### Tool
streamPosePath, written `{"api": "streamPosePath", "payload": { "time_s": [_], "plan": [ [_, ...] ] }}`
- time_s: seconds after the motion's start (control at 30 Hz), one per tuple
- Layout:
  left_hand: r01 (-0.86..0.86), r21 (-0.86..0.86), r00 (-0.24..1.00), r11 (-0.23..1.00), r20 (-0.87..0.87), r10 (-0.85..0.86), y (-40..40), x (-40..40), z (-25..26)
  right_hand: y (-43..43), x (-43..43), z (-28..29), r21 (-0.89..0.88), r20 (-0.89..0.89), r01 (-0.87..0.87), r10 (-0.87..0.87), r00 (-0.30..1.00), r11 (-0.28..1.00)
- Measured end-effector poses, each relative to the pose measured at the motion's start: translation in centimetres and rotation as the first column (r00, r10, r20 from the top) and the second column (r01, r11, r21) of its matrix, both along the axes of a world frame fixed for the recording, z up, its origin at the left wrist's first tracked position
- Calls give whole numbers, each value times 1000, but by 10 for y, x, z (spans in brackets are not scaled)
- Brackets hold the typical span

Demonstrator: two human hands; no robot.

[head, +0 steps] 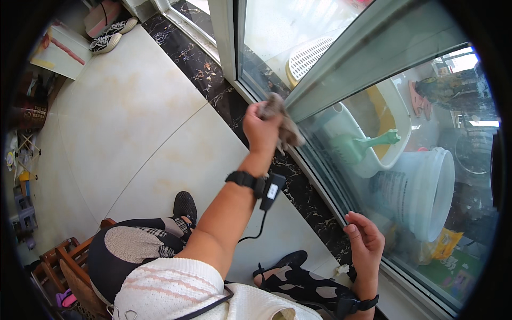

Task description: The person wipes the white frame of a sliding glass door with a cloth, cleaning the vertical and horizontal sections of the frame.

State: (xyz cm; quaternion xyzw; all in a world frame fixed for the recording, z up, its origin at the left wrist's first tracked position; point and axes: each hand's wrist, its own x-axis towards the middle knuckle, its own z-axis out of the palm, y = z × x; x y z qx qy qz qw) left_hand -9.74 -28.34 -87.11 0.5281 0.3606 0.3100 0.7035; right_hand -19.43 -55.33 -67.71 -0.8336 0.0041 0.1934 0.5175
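My left hand [262, 130] grips a crumpled grey-brown cloth [291, 134]. The cloth lies against the lower corner of the glass door's frame, where the upright stile [344, 60] meets the bottom rail. My right hand [364, 244] is beside the lower glass pane [340, 192], fingers loosely curled and nothing in them. Whether its fingertips touch the glass or frame I cannot tell. Both wrists wear black straps, and a small black box on a cable hangs at the left one.
Black marble sill [192, 68] borders pale floor tiles [132, 108]. Behind the glass are a white tub, a green scoop [356, 146] and a white plastic bucket [424, 196]. Wooden chair [66, 260] stands lower left; sneakers [106, 43] sit upper left. A crumpled white scrap [342, 269] lies by the sill.
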Motion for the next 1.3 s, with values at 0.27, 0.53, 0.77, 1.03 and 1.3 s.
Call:
{"api": "streamPosePath", "payload": {
  "time_s": [0.27, 0.53, 0.77, 1.03, 1.3],
  "plan": [
    [58, 98, 998, 993, 17, -60, -1, -1, 14, -5, 3, -13, -156, 26, -67, 72, 997, 986],
    [-12, -31, 994, 999, -109, 9, 54, 8, -19, 13, 0, -13, -143, 39, -204, 212, 977, 968],
    [171, 352, 977, 920, 58, -204, -53, -27, 31, 6, -8, -10, -194, 20, -185, 192, 981, 963],
    [255, -317, 951, 913, -90, -297, -77, -37, -9, 21, -5, -11, -167, 77, -207, 222, 972, 964],
    [343, -211, 939, 915, 100, -329, -91, -38, 10, 5, -19, -12, -253, 64, -222, 245, 967, 942]
  ]
}}
